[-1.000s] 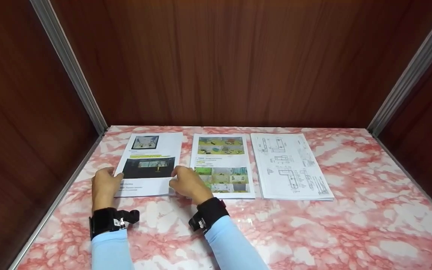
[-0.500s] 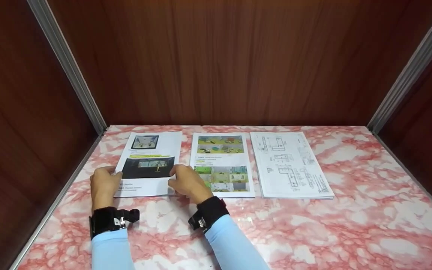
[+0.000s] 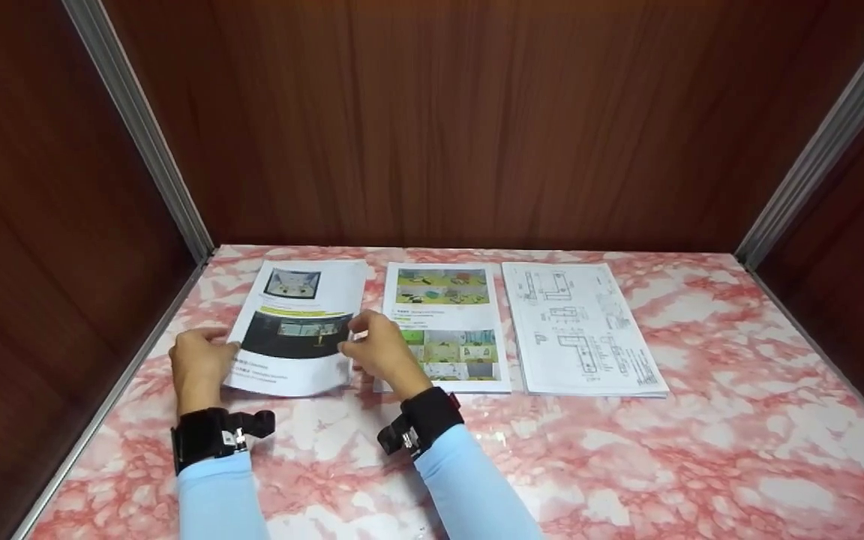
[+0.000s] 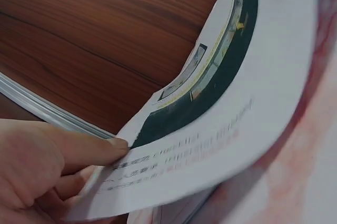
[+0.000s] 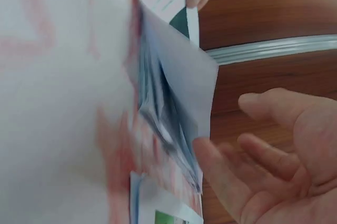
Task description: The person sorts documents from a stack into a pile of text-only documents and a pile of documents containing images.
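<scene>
The leftmost paper stack [image 5: 167, 114] is loosely fanned at one edge, and above it a thin, printed top sheet [image 3: 282, 336] is bowed into a smooth curve, its left edge pinched between thumb and fingers of the left hand [image 3: 201, 366]. The right hand [image 3: 385, 354] is held loosely spread beside the opposite edge, with nothing gripped; whether paper is touched cannot be told. A middle stack [image 3: 443, 319] and a right stack [image 3: 582, 330], both flat, are laid alongside on the red-and-white marbled tabletop [image 3: 589, 465].
</scene>
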### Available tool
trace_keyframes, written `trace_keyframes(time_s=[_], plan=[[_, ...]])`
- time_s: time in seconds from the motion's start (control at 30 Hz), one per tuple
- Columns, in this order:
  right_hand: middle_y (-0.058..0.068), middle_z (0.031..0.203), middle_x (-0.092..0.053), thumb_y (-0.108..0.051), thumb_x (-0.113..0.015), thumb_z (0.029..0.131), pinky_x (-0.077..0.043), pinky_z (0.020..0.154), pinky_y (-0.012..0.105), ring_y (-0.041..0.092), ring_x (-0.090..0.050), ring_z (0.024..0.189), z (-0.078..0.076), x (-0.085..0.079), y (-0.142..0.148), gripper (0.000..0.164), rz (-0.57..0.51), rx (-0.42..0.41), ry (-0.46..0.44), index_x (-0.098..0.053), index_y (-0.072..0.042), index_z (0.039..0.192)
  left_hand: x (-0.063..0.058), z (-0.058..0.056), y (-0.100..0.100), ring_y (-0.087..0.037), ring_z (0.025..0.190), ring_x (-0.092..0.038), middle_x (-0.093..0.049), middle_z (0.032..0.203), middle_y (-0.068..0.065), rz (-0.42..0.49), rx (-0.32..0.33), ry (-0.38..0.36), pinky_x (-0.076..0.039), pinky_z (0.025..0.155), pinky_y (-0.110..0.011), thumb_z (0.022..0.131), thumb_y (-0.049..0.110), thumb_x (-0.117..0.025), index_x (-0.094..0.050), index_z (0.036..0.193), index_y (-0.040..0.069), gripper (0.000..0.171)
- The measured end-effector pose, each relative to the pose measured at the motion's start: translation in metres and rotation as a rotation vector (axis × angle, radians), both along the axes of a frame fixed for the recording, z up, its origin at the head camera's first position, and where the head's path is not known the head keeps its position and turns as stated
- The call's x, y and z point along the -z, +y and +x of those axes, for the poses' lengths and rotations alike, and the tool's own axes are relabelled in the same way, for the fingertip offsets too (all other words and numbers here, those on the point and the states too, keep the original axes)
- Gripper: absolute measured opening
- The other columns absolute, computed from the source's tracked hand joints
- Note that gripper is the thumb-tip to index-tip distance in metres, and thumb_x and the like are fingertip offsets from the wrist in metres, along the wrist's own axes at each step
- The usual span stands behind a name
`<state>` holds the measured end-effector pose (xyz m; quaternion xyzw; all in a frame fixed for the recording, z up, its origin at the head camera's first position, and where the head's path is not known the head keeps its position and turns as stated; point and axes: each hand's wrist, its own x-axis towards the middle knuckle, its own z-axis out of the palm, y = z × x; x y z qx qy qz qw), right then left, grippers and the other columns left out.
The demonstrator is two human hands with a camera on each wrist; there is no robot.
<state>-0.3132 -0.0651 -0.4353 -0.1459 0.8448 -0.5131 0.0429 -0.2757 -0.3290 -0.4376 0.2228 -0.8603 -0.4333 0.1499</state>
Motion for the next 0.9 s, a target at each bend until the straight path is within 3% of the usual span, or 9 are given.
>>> trace_keyframes(time_s=[0.1,0.2,0.37,0.5,0.7,0.9], plan=[[0.015,0.121,-0.068,-0.013,-0.08,0.089,-0.056,0.085,0.031,0.019,-0.067,0.095,0.0006,0.0028,-0.0008,0.041,0.038,0.041,-0.007,-0.065,0.001,0.124,0.0029,0.0025,-0.0016,-0.045,0.116,-0.06,-0.063,0.131,-0.033,0.004,0.037,-0.064,-0.045,0.101,-0.052,0.092,0.01,-0.067,-0.064,0.133,-0.008,0.045],[0.016,0.124,-0.068,-0.011,-0.081,0.087,-0.054,0.091,0.031,0.022,-0.066,0.103,0.0003,0.0051,-0.0015,0.05,0.046,0.072,-0.012,-0.061,0.003,0.131,0.0045,0.0038,-0.0022,-0.044,0.112,-0.062,-0.066,0.126,-0.032,0.006,0.056,-0.082,-0.046,0.098,-0.051,0.092,0.012,-0.068,-0.068,0.128,-0.009,0.042],[0.012,0.121,-0.07,-0.004,-0.079,0.084,-0.056,0.089,0.031,0.02,-0.067,0.101,-0.0018,0.0064,-0.0009,0.059,0.056,0.132,-0.032,-0.057,0.003,0.138,0.0041,0.0042,-0.0024,-0.044,0.111,-0.063,-0.07,0.119,-0.03,-0.011,0.065,-0.083,-0.046,0.099,-0.052,0.092,0.012,-0.069,-0.072,0.119,-0.01,0.035],[0.009,0.114,-0.075,-0.003,-0.076,0.082,-0.055,0.09,0.031,0.017,-0.07,0.1,-0.0033,0.0055,0.0011,0.059,0.071,0.183,-0.042,-0.059,0.003,0.138,0.0025,0.0037,-0.0037,-0.044,0.112,-0.062,-0.069,0.122,-0.03,-0.006,0.094,-0.129,-0.046,0.098,-0.051,0.091,0.014,-0.071,-0.07,0.12,-0.011,0.038],[0.009,0.094,-0.076,-0.006,-0.079,0.084,-0.057,0.075,0.03,0.017,-0.068,0.084,-0.0037,0.0057,0.0041,0.039,0.096,0.203,-0.019,-0.069,0.008,0.12,0.0003,0.0037,-0.004,-0.043,0.109,-0.061,-0.065,0.127,-0.033,-0.017,0.171,-0.206,-0.047,0.096,-0.051,0.091,0.017,-0.073,-0.068,0.124,-0.01,0.043],[0.01,0.095,-0.073,-0.007,-0.079,0.084,-0.055,0.073,0.031,0.021,-0.065,0.085,-0.0024,0.0097,0.0049,0.018,0.128,0.231,0.0,-0.074,0.001,0.099,0.0011,0.005,-0.0035,-0.045,0.107,-0.061,-0.065,0.124,-0.035,-0.058,0.196,-0.22,-0.047,0.095,-0.054,0.09,0.017,-0.072,-0.07,0.119,-0.011,0.04]])
